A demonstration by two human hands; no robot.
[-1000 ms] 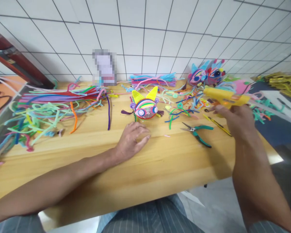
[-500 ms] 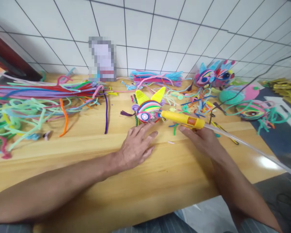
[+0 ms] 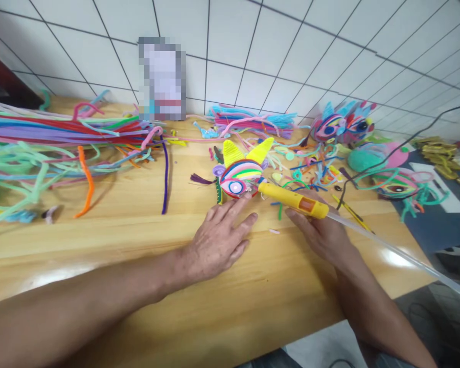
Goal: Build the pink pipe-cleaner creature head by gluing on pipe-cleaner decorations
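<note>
A colourful pipe-cleaner animal head [image 3: 242, 176] with yellow ears and a round white-and-blue eye lies on the wooden table. My left hand [image 3: 224, 235] is palm down with fingers apart, its fingertips at the lower edge of the head. My right hand [image 3: 322, 235] grips a yellow hot glue gun [image 3: 293, 199], and a long clear glue stick [image 3: 391, 250] runs out of its back. The gun's nozzle points at the head's lower right side, close to my left fingertips. Whether the nozzle touches the head I cannot tell.
Bundles of pipe cleaners [image 3: 61, 133] fill the left side, and another bundle [image 3: 253, 121] lies by the tiled wall. Loose scraps and a yellow pen-like tool [image 3: 352, 213] lie right of the head. Finished-looking heads [image 3: 329, 125] stand behind; a black cord [image 3: 398, 145] crosses at right.
The camera view has shifted and tilted a little. My left hand still rests at the animal head, and the glue gun's nozzle stays beside its lower right.
</note>
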